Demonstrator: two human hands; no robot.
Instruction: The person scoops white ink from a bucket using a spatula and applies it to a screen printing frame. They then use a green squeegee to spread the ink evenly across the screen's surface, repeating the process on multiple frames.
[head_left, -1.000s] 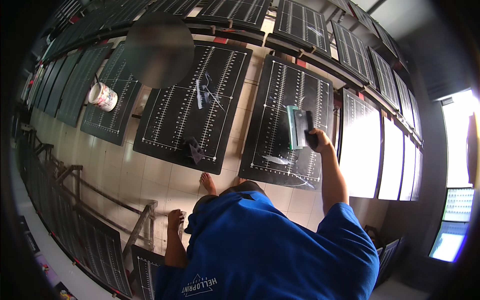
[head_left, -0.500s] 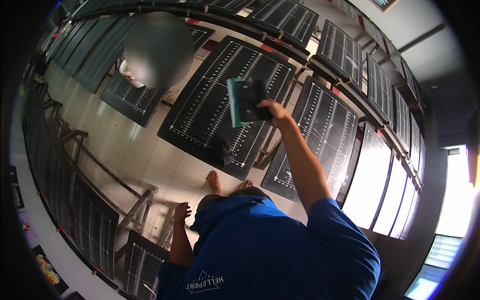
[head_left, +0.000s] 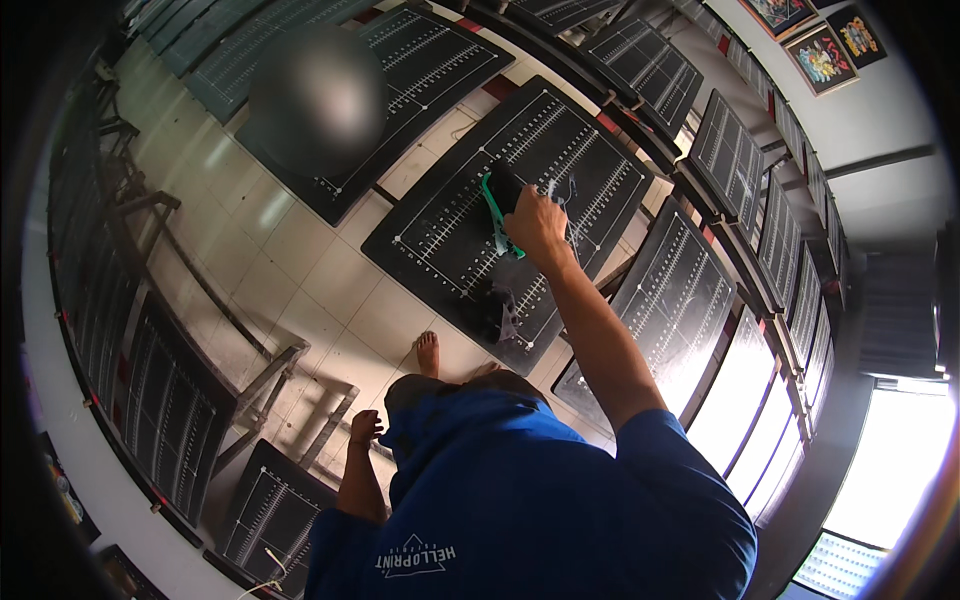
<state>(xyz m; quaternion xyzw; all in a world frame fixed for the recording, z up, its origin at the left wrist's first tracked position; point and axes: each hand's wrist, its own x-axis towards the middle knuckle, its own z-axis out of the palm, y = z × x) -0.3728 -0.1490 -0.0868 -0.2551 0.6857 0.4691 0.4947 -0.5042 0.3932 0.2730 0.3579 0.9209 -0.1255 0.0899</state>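
Observation:
My right hand [head_left: 540, 222] is closed around a dark, flat tool with a green edge [head_left: 497, 218], its exact kind unclear. It is over the middle of a large black board [head_left: 440, 262] printed with white ruled lines; whether it touches the surface I cannot tell. Something thin and pale shows just beyond my knuckles. A crumpled dark piece [head_left: 503, 315], perhaps cloth, lies near the board's close edge. My left hand [head_left: 366, 428] hangs low at my side with fingers apart, holding nothing, above the tiled floor.
More ruled black boards stand at the right [head_left: 665, 300] and farther left [head_left: 425, 65]. Metal frames [head_left: 270, 375] rise from the floor on my left. A black rail [head_left: 690, 185] runs along the far side. Blur covers a patch at upper left.
My right hand has turned the tool from its broad face to nearly edge-on. The whole view has shifted, with the boards lying farther right. My left hand stays at my side.

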